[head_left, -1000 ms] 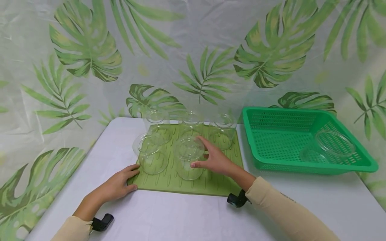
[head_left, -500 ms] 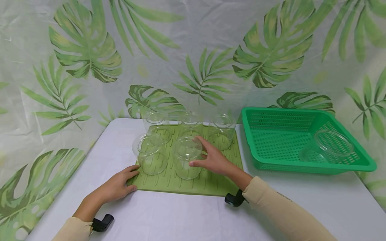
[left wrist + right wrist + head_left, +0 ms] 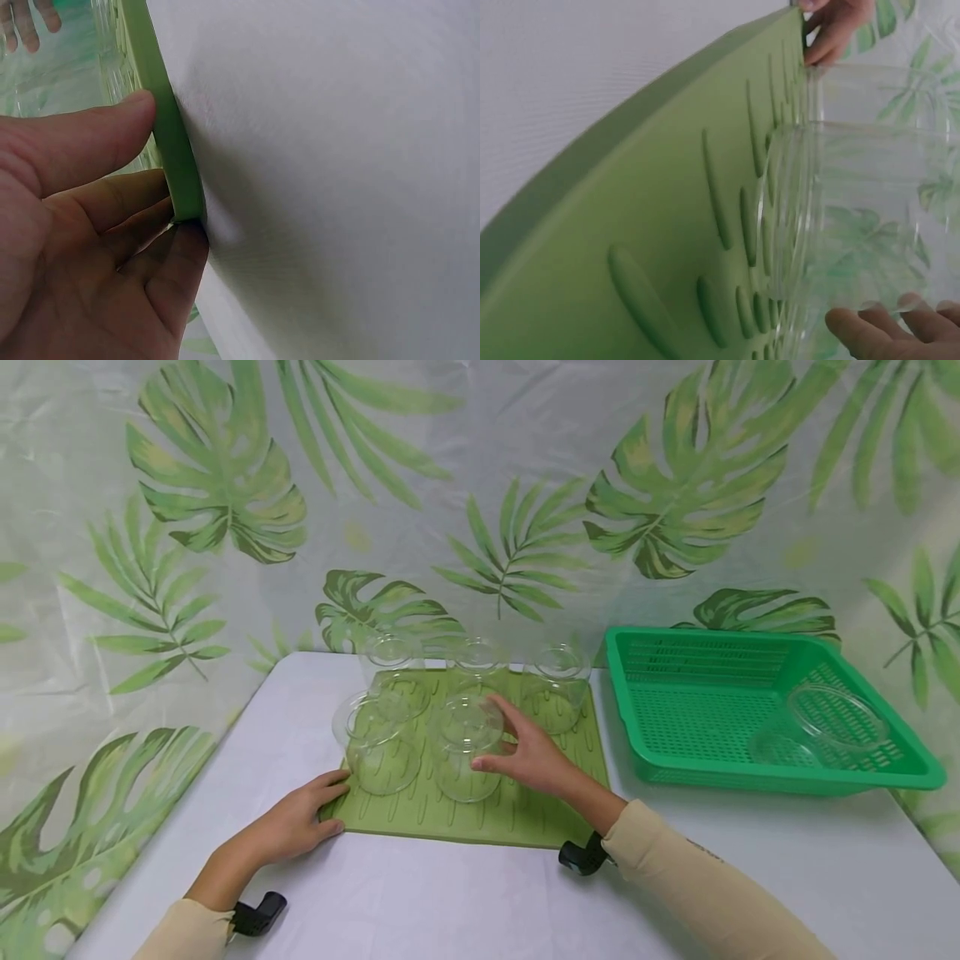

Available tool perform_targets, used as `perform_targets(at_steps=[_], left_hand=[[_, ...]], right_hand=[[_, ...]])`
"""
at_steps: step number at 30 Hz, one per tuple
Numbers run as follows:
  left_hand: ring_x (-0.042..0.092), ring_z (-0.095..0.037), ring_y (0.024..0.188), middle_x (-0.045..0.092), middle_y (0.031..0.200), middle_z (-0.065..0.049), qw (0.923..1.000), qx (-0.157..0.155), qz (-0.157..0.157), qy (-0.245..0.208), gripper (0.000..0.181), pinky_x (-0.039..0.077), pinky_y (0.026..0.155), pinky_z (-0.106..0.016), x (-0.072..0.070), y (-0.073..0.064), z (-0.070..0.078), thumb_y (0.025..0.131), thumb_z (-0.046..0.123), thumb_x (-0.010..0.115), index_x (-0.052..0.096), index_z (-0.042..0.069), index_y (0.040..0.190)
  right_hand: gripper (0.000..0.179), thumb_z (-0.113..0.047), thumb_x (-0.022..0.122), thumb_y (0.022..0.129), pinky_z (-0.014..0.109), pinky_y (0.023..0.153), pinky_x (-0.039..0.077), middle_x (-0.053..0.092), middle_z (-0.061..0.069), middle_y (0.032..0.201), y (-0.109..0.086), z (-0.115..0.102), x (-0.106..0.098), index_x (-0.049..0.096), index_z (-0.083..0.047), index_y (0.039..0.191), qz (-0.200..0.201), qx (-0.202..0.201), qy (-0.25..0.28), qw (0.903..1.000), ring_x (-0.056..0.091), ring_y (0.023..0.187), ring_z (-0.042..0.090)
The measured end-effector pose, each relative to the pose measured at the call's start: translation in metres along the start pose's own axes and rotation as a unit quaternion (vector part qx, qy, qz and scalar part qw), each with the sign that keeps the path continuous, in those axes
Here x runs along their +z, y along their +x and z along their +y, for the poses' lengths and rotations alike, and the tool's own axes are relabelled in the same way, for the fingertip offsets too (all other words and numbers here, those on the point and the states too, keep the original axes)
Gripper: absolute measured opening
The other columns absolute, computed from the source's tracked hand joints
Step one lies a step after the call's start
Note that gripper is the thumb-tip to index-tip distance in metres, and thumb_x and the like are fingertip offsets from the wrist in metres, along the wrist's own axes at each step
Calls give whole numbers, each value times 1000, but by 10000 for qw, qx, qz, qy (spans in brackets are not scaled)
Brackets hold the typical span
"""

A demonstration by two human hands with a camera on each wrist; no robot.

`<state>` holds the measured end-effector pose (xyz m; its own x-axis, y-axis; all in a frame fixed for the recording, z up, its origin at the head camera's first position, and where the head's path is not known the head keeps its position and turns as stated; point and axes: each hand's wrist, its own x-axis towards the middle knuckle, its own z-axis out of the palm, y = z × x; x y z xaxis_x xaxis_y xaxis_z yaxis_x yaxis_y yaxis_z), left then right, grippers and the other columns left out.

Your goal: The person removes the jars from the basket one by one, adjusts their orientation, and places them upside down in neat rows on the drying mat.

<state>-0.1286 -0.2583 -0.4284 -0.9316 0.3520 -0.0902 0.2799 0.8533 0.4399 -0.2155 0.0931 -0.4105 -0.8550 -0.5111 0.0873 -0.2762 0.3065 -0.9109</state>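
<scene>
A clear cup (image 3: 468, 777) stands on the ribbed green mat (image 3: 420, 827), at the front middle. My right hand (image 3: 528, 752) holds this cup from its right side, thumb in front and fingers behind. In the right wrist view the cup (image 3: 870, 225) has its ringed lip toward the mat, and the fingertips (image 3: 855, 330) are at its wall. My left hand (image 3: 296, 818) grips the mat's front left corner. The left wrist view shows the thumb (image 3: 112, 135) on the front edge and the fingers bent round the side of the corner.
Several more clear cups stand on the mat: one at front left (image 3: 384, 768) and a back row including a right one (image 3: 553, 702). A green plastic basket (image 3: 637, 752) stands right of the mat, with a tilted clear cup (image 3: 787, 743) inside. A leaf-patterned sheet (image 3: 517, 443) hangs behind.
The held cup and my right hand have shifted slightly back and left over the mat. The left hand stays on the mat's corner.
</scene>
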Motion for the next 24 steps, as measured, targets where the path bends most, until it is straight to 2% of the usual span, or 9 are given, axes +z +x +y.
perform_targets(at_steps=[8, 13, 24], left_hand=[[40, -49, 139, 40, 153, -25, 10000, -13, -5, -14, 54, 41, 109, -61, 0, 0, 0, 90, 13, 69, 52, -11, 136], [39, -49, 140, 40, 154, -25, 9999, -40, -64, -87, 55, 40, 109, -61, 1, 0, 2, 91, 13, 68, 51, -12, 137], [39, -49, 140, 39, 154, -25, 10000, -57, -36, -70, 55, 40, 110, -61, 0, -1, 5, 91, 12, 68, 51, -12, 137]], right_hand=[[96, -32, 79, 85, 49, 111, 46, 27, 3, 164, -1, -3, -6, 17, -26, 159, -230, 168, -129, 9995, 30, 150, 36], [98, -34, 79, 84, 46, 106, 51, 28, 2, 164, -4, -4, -10, 17, -27, 159, -226, 356, -292, 9987, 35, 148, 36], [98, -30, 78, 86, 52, 113, 43, 25, 7, 165, -4, 4, -10, 13, -24, 160, -307, 5, -70, 9995, 28, 151, 38]])
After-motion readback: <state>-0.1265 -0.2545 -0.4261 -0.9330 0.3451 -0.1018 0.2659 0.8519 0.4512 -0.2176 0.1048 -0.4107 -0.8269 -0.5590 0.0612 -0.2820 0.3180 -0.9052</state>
